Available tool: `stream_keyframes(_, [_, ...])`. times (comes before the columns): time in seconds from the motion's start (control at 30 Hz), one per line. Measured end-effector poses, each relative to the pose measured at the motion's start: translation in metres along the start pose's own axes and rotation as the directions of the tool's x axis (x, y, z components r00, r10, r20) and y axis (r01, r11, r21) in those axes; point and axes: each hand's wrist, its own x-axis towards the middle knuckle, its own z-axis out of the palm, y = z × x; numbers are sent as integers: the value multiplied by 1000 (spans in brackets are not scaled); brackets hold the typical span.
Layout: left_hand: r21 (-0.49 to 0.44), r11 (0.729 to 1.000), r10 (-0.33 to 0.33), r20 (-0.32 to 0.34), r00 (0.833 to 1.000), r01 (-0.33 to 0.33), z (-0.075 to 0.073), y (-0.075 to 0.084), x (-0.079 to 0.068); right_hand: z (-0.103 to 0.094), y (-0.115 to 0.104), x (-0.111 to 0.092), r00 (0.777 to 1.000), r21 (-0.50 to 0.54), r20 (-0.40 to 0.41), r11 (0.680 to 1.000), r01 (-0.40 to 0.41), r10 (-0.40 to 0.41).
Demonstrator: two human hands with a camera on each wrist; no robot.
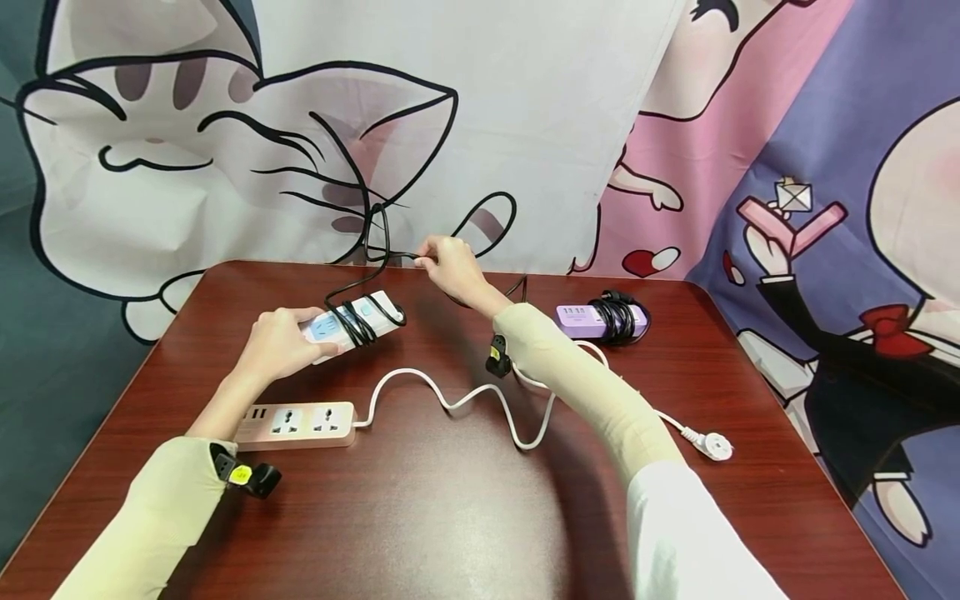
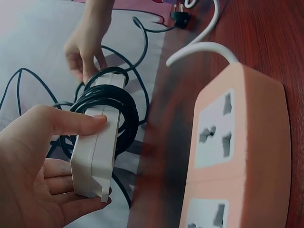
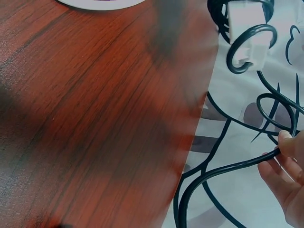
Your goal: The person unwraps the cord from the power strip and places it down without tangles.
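Observation:
My left hand (image 1: 279,343) grips one end of a white power strip (image 1: 358,323), lifted and tilted above the table. Its black cord (image 2: 107,97) is wound in several loops around the strip's far part, and more of it rises in a loose tangle beyond. In the left wrist view, the thumb lies across the strip with fingers beneath. Farther back, at the table's far edge, my right hand (image 1: 453,268) pinches a stretch of the same black cord (image 3: 223,170) between thumb and fingers. A black plug (image 2: 180,18) shows at the cord's far end.
A peach power strip (image 1: 300,425) lies below my left hand, its white cord (image 1: 465,400) snaking right to a white plug (image 1: 716,447). A purple power strip (image 1: 581,320) with a wound black cord sits back right. A printed curtain (image 1: 525,125) hangs behind the brown table (image 1: 420,525).

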Motion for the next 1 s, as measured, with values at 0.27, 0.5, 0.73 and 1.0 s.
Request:
stream_keyframes(0.27, [19, 999, -34, 4, 999, 34, 2, -11, -1, -6, 0, -7, 999, 42, -13, 999, 33, -33])
stream_keyframes(0.5, [48, 996, -73, 2, 997, 73, 2, -20, -3, -11, -4, -14, 998, 75, 20, 996, 50, -52])
stream_keyframes(0.73, [69, 990, -123, -20, 992, 124, 2, -31, -4, -13, -3, -21, 996, 82, 36, 994, 75, -78])
stream_keyframes(1.0, [76, 987, -135, -56, 989, 139, 1, -46, -7, -12, -2, -29, 991, 80, 48, 990, 119, -124])
